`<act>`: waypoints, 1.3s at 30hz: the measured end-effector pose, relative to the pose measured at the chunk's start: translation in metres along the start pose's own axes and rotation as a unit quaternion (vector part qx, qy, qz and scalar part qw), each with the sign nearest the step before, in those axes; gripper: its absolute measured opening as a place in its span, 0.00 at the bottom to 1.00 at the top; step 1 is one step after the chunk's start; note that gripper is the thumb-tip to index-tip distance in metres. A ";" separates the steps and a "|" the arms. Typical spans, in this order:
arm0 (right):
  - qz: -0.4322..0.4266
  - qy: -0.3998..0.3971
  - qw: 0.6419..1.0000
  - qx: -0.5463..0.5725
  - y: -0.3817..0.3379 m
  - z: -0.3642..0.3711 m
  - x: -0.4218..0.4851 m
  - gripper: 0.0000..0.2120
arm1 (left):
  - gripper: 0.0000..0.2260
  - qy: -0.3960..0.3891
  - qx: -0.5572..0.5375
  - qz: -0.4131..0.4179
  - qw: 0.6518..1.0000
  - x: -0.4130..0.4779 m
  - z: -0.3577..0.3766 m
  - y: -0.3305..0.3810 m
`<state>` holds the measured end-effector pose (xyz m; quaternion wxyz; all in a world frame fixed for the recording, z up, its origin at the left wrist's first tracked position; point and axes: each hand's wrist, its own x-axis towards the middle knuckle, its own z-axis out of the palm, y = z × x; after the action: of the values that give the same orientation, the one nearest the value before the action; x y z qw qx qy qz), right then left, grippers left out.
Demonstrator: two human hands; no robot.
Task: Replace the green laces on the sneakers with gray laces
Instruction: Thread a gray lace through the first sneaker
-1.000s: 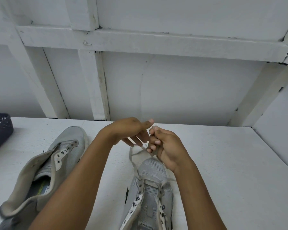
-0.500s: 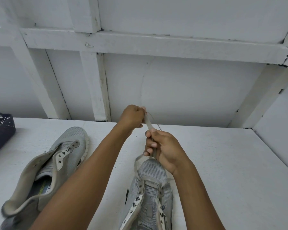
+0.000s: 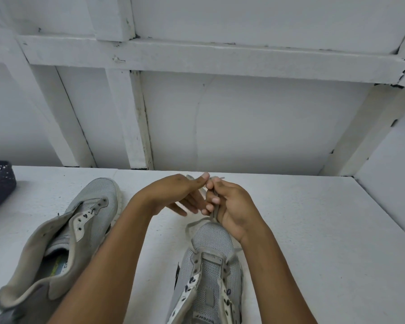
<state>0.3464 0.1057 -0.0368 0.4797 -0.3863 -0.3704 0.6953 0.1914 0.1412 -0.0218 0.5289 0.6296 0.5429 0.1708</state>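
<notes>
Lace: gray lace [image 3: 197,223] rises from the toe end of the near sneaker [image 3: 211,272], both strands gathered together above the toe, their tips poking out past the fingers on the far side.
Right hand: right hand [image 3: 232,206] is clenched round the two strands, holding them side by side, probably so that the ends can be matched for length.
Left hand: left hand [image 3: 178,192] pinches the lace near its tips between thumb and forefinger, the other fingers straight and touching the right hand.
Near sneaker: toe points away from the person; the lace seems to sit only in the farthest eyelets, and the nearer ones are bare.
Other sneaker: second sneaker [image 3: 80,230] lies to the left on the desk [image 3: 313,230], tongue open, eyelets bare, apparently waiting its turn.
Green laces: none in view.
Stage: lacing of the first shoe looks barely begun.
Far left: dark perforated basket [image 3: 0,183] at the desk's edge.
Behind: white panelled wall [image 3: 267,125].
</notes>
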 end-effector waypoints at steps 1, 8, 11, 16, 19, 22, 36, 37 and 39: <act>0.001 -0.004 1.000 -0.001 0.000 0.001 0.000 0.15 | 0.28 -0.002 -0.026 0.033 0.999 -0.003 0.002 0.003; -0.005 -0.023 0.999 -0.022 -0.002 0.004 -0.004 0.16 | 0.11 0.099 -0.152 0.158 0.970 0.006 0.007 0.027; -0.014 -0.031 0.999 -0.023 -0.004 0.004 -0.007 0.16 | 0.10 0.148 -0.141 0.152 0.967 0.014 0.002 0.038; -0.011 -0.053 0.998 -0.032 -0.007 0.010 -0.011 0.16 | 0.10 0.230 -0.176 0.104 0.952 0.033 -0.008 0.053; -0.010 -0.063 0.998 -0.023 -0.008 0.012 -0.013 0.16 | 0.10 0.256 -0.185 0.085 0.945 0.042 -0.010 0.053; -0.019 -0.055 0.998 -0.010 -0.008 0.011 -0.012 0.16 | 0.15 0.189 -0.128 0.062 0.972 0.040 -0.008 0.043; -0.022 -0.033 0.999 0.005 -0.006 0.001 -0.004 0.16 | 0.32 0.066 -0.041 0.016 0.997 -0.004 0.003 0.012; -0.022 -0.032 0.999 0.003 -0.006 0.000 -0.004 0.16 | 0.32 0.073 -0.027 0.011 0.997 -0.005 0.003 0.013; -0.021 -0.032 0.999 0.001 -0.006 0.001 -0.004 0.16 | 0.32 0.079 -0.019 0.009 0.997 -0.010 0.004 0.017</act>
<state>0.3484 0.1030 -0.0304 0.4827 -0.3554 -0.3929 0.6974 0.1994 0.1333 -0.0054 0.4942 0.6088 0.5744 0.2350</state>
